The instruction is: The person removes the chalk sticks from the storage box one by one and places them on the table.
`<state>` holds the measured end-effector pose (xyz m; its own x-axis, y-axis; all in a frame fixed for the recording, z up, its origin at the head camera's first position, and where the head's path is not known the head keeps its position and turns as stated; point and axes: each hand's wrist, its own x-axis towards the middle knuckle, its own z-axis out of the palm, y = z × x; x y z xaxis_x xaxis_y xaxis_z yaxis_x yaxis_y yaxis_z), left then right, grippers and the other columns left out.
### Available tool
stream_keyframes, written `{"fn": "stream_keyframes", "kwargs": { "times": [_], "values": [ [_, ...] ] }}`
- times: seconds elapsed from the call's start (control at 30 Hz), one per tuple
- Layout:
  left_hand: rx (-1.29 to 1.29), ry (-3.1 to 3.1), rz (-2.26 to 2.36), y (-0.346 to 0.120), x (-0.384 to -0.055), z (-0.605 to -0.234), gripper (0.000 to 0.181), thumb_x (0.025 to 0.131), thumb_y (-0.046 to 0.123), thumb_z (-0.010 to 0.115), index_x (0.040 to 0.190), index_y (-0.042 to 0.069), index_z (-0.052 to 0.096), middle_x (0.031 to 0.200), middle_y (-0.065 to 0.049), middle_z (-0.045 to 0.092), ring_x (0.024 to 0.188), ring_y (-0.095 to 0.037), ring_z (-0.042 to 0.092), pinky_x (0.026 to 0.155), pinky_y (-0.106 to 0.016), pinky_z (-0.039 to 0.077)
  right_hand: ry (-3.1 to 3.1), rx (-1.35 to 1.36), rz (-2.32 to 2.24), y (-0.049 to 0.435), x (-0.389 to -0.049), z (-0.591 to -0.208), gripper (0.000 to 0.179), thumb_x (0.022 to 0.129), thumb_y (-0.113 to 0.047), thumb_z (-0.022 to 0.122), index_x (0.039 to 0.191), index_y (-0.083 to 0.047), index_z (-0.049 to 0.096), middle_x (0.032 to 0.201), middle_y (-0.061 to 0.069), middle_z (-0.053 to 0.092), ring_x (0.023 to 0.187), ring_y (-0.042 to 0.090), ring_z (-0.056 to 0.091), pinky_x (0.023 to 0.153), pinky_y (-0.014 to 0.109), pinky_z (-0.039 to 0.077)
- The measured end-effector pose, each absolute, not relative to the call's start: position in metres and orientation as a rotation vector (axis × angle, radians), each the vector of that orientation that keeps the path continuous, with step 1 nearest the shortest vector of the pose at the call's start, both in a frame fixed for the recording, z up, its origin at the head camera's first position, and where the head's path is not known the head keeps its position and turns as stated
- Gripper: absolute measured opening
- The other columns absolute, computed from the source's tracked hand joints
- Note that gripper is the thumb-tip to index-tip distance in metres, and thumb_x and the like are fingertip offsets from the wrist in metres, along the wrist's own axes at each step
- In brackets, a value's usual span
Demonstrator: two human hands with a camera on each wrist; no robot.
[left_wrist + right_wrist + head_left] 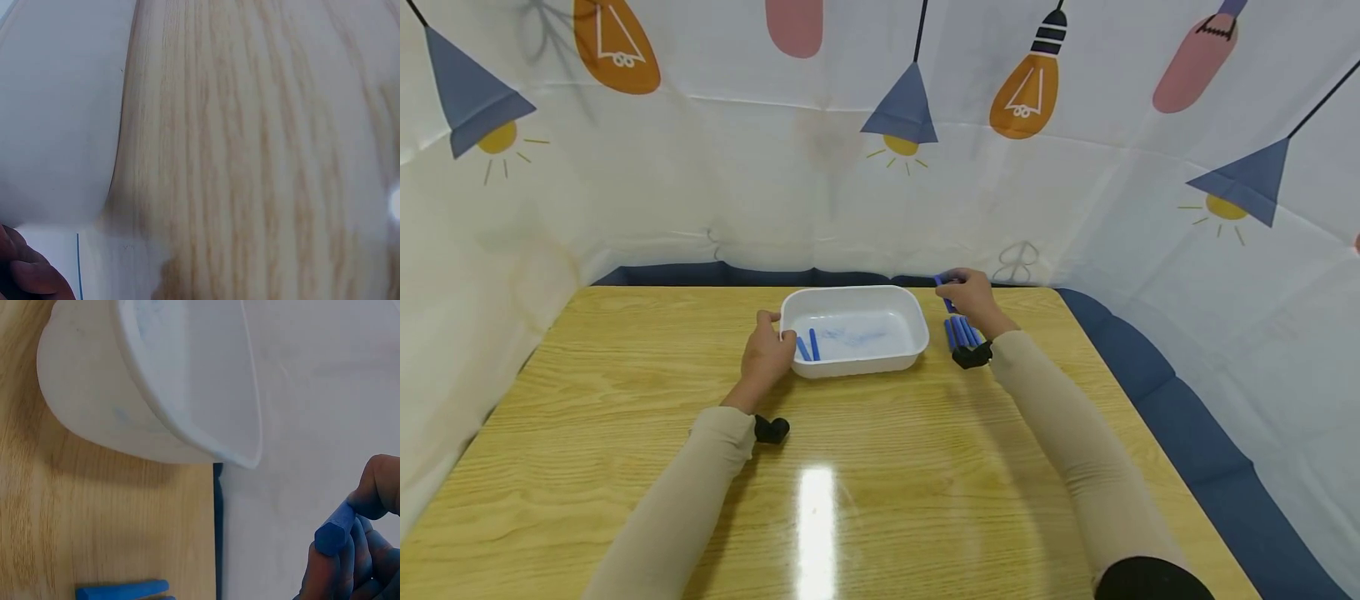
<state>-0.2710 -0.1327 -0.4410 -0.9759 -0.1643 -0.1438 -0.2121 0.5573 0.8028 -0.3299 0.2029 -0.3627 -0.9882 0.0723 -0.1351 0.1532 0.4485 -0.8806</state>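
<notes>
Blue stick is in R hand, pinched btwn thumb + fingers, just right of white tray, clear of it. Row of blue sticks on tbl below R hand, nearer the person. L hand grips tray's left end, thumb at rim. 2 sticks inside tray, left end; blue smudges on tray floor. Patterned white cloth behind tbl.
</notes>
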Motion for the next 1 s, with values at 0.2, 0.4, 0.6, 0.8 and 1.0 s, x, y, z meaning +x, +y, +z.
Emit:
{"fn": "stream_keyframes", "kwargs": {
  "times": [0.2,0.4,0.6,0.8,1.0],
  "values": [
    [-0.328,2.722,1.415,-0.132,-0.270,-0.441,0.055,0.095,0.029,0.040,0.146,0.011,0.025,0.134,-0.020,0.052,0.109,-0.030,0.053,0.086,-0.041,0.046,2.615,0.249,-1.583,0.216,-0.327,-0.362,0.049,0.087,-0.016,0.061,0.134,-0.006,0.053,0.114,0.010,0.056,0.088,0.017,0.057,0.075,0.031,0.053],
    [-0.329,2.730,1.429,-0.135,-0.271,-0.442,0.056,0.094,0.028,0.040,0.145,0.011,0.026,0.133,-0.020,0.053,0.109,-0.030,0.053,0.085,-0.041,0.046,2.626,0.260,-1.582,0.230,-0.328,-0.368,0.046,0.089,-0.016,0.059,0.134,-0.004,0.054,0.112,0.012,0.059,0.084,0.018,0.057,0.076,0.033,0.053],
    [-0.306,2.741,1.429,-0.135,-0.272,-0.443,0.056,0.094,0.028,0.039,0.145,0.011,0.026,0.131,-0.020,0.054,0.107,-0.029,0.054,0.084,-0.040,0.046,2.659,0.298,-1.545,0.246,-0.330,-0.379,0.045,0.090,-0.015,0.057,0.135,-0.005,0.054,0.112,0.013,0.060,0.077,0.014,0.056,0.082,0.040,0.051],
    [-0.300,2.761,1.403,-0.134,-0.272,-0.442,0.055,0.094,0.029,0.039,0.145,0.010,0.028,0.127,-0.019,0.056,0.103,-0.029,0.054,0.078,-0.037,0.044,2.640,0.397,-1.514,0.260,-0.332,-0.394,0.044,0.092,-0.016,0.056,0.134,-0.005,0.054,0.110,0.018,0.059,0.078,0.019,0.057,0.088,0.047,0.049],
    [-0.316,2.768,1.390,-0.133,-0.272,-0.442,0.054,0.094,0.029,0.039,0.144,0.011,0.028,0.124,-0.018,0.057,0.100,-0.028,0.053,0.076,-0.036,0.044,2.655,0.420,-1.463,0.271,-0.333,-0.409,0.042,0.093,-0.016,0.055,0.133,-0.005,0.056,0.111,0.021,0.061,0.085,0.025,0.058,0.085,0.045,0.050]
  ]
}}
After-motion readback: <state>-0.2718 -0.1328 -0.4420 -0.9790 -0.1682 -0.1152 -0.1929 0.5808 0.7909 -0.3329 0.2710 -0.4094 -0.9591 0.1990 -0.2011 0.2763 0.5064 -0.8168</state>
